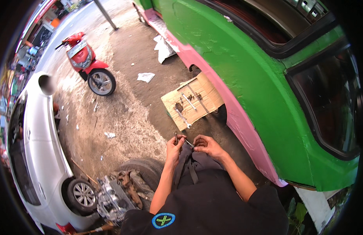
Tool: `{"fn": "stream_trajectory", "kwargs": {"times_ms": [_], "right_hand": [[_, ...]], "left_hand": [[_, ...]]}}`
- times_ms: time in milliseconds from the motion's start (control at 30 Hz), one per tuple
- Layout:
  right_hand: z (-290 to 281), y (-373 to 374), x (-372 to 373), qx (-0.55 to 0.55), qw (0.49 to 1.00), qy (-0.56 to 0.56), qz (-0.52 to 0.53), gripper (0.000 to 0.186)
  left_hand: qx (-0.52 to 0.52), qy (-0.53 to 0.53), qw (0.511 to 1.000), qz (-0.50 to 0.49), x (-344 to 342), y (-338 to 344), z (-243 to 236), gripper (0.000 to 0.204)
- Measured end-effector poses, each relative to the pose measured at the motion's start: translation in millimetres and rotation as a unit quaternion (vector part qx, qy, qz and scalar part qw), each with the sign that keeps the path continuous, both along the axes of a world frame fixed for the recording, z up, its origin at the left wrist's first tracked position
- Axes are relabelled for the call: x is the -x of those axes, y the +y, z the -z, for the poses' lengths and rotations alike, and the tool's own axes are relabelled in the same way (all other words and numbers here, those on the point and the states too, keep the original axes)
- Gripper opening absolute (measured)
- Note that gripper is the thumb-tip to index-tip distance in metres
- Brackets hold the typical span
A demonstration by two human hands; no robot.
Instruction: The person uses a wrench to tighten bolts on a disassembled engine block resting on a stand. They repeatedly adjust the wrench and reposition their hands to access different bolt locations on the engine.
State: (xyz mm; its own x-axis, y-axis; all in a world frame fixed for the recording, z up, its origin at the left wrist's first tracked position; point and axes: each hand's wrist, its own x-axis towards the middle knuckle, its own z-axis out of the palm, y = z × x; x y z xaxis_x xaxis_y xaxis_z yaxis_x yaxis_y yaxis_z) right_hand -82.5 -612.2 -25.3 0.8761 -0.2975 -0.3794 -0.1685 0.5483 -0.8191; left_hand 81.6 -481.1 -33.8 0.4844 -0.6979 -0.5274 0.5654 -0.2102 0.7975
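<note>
My left hand (174, 149) is closed in a pinch in front of my lap, with a dark slim piece sticking up between its fingers. A thin metal rod (188, 142) spans the gap from it to my right hand (208, 146), whose fingertips pinch the rod's other end. What kind of part it is cannot be made out. Just beyond my hands lies a flat sheet of cardboard (169, 98) on the ground. One open-ended wrench (183, 118), another wrench (189, 101) and a long dark bar (198, 95) rest on it, among small dark bits.
A green vehicle body (244, 74) with a pink lower edge (240, 131) rises close on my right. To the left stand a silver car (42, 137) and a red scooter (83, 58). A tyre (144, 168) and a metal engine part (113, 197) sit by my left arm.
</note>
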Motion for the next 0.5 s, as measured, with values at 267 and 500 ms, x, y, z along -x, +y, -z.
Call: {"fn": "stream_trajectory", "kwargs": {"times_ms": [267, 500], "right_hand": [[73.5, -47.2, -31.2, 0.148, 0.971, 0.119, 0.144, 0.021], [199.9, -131.4, -40.8, 0.306, 0.889, 0.262, 0.220, 0.016]], "left_hand": [[-0.022, 0.003, 0.999, 0.049, -47.5, -78.6, 55.4, 0.026], [-0.088, 0.049, 0.992, 0.081, -51.1, -139.0, 166.8, 0.023]]}}
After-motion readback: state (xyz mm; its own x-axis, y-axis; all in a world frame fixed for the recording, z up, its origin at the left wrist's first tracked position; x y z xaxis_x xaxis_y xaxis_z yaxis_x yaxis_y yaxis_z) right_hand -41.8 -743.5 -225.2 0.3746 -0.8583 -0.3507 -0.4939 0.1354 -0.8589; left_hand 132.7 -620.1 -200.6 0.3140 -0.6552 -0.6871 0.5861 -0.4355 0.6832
